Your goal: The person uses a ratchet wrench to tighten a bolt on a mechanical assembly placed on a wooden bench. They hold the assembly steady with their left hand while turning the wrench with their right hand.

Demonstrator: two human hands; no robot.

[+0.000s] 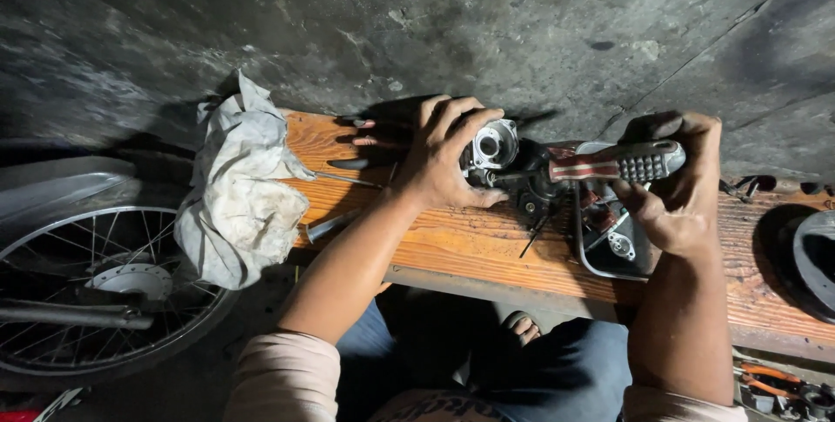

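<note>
The left hand (444, 157) is closed around a small grey metal engine part (494, 148) with a round opening on top, and it presses this part down on the wooden board (487, 252). The part stands near the far edge of the board, about at its middle. The right hand (674, 191) grips a screwdriver (613, 164) by its handle, which is red, white and grey with a ribbed end; the handle lies level and points toward the metal part. The shaft and tip are hidden behind the dark pieces between the two hands, so I cannot tell where the tip touches.

Under the right hand lies a dark assembly (609, 231) with a bent metal wire around it; its shape is hard to make out in the shadow. A dirty white rag (239, 191) hangs over the left end of the board. Just beside the rag, on the board, are two thin metal tools (335, 226); their ends are partly covered by the rag and the arm.

At the left a spoked wheel (96, 291) is cut off by the picture edge. At the right end of the board a dark round object (813, 257) is also cut off. In the lower right corner orange-handled pliers (765, 378) show only partly.
</note>
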